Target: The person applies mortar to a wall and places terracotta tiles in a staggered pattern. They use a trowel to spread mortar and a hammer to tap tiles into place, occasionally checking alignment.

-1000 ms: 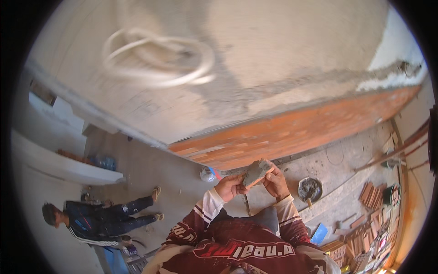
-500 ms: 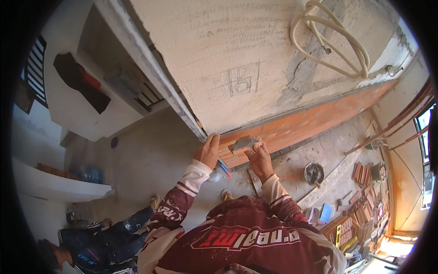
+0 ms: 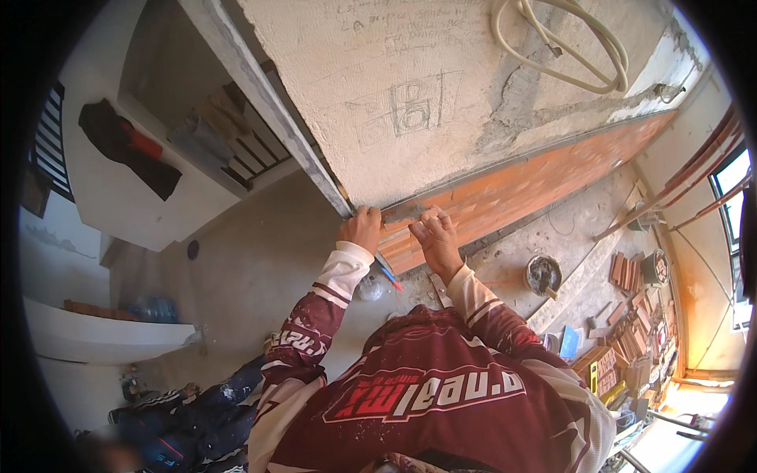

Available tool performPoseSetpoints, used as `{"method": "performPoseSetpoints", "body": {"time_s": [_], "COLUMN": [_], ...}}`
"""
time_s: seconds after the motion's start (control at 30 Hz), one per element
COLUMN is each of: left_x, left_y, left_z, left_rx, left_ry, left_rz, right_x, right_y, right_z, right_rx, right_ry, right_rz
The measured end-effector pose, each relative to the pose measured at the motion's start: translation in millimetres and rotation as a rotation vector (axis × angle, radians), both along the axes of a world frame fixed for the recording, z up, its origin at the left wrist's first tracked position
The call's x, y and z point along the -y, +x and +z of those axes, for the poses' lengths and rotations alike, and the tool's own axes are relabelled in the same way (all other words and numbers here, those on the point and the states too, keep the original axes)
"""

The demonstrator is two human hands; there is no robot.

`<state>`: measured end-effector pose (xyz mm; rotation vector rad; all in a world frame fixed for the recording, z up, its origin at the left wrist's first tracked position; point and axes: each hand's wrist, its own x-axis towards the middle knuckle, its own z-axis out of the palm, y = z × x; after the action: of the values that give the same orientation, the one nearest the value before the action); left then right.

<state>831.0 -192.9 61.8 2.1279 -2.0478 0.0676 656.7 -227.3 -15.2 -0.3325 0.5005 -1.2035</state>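
My left hand (image 3: 361,230) has its fingers bent and pressed together on the wall's corner edge (image 3: 344,210), beside a vertical grey strip (image 3: 276,118). Close to its right, my right hand (image 3: 434,240) is closed on a small terracotta tile piece (image 3: 400,217) with grey mortar on it, held at the top of the brick-tile band (image 3: 536,184). The fingers hide part of the piece, so whether it touches the wall I cannot tell. Above both hands is plaster (image 3: 378,142) with pencil sketches.
A coiled cable (image 3: 607,59) hangs on the wall. A mortar bucket (image 3: 542,274) and stacked tiles (image 3: 623,271) lie on the floor at right, near slanting pipes (image 3: 694,173). A co-worker in dark clothes (image 3: 189,418) is at lower left, near a white ledge (image 3: 102,331).
My left hand has left the tile piece and moved up to the corner edge. My right hand has raised the piece to the band's top. The view has turned.
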Motion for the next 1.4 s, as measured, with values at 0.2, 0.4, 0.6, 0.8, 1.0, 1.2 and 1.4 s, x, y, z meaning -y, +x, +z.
{"method": "performPoseSetpoints", "body": {"time_s": [0.2, 0.4, 0.6, 0.8, 1.0, 1.2, 1.4], "left_x": [-3, -6, -9, -11, -5, -7, -7], "left_y": [3, 11, 15, 17, 24, 21, 16], "left_z": [0, -11, -13, -16, -23, -14, -16], "left_rx": [-0.031, -0.102, -0.171, -0.128, 0.050, 0.105, 0.041], "left_ry": [-0.012, -0.209, -0.358, -0.339, -0.434, -0.435, -0.469], "left_rz": [0.011, -0.081, -0.166, -0.178, -0.284, -0.329, -0.222], "right_x": [1, 4, 2, 12, 12, 16, 12], "right_y": [3, 20, 34, 35, 33, 42, 38], "right_z": [10, 10, 25, 22, 21, 10, 14], "right_rx": [-0.053, -0.044, -0.135, -0.240, -0.317, -0.409, -0.606], "right_ry": [0.031, 0.070, 0.129, 0.087, 0.019, -0.058, -0.115], "right_rz": [-0.022, -0.095, -0.145, -0.122, -0.117, -0.156, -0.120]}}
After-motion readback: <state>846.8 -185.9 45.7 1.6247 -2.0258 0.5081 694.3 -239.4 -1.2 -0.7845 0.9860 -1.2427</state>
